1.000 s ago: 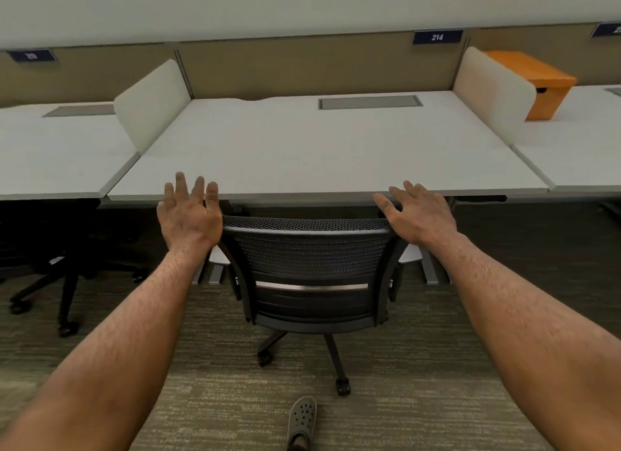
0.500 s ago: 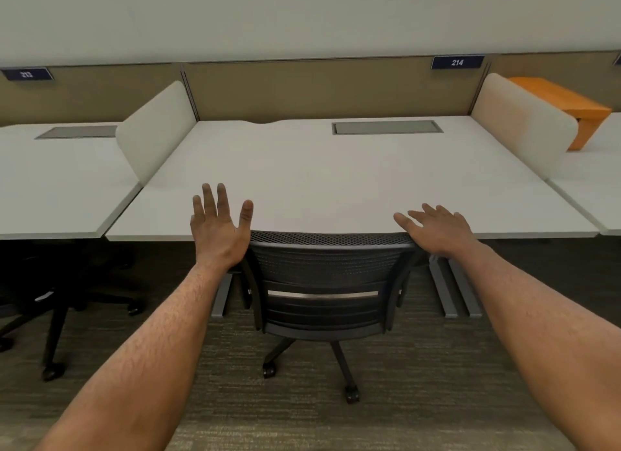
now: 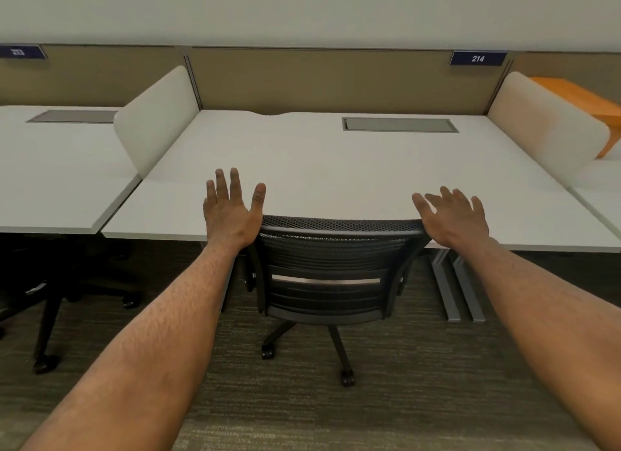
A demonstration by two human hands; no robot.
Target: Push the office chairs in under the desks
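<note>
A black mesh-backed office chair [image 3: 331,269] stands in front of me, its backrest top level with the front edge of the white desk [image 3: 336,168] and its seat hidden beneath. My left hand [image 3: 232,212] has straight, spread fingers and its heel sits at the backrest's upper left corner. My right hand [image 3: 452,217] is flat with spread fingers at the upper right corner of the backrest. Neither hand curls around anything.
A second black chair [image 3: 50,302] sits under the neighbouring desk [image 3: 57,168] on the left. White dividers [image 3: 158,114] [image 3: 541,128] flank the middle desk. An orange box [image 3: 591,108] stands at far right. Grey desk feet [image 3: 458,289] lie right of the chair on the carpet.
The chair has rolled forward under the desk with both hands at its backrest corners. I have stepped closer, so the desk looms larger; my shoe is out of view.
</note>
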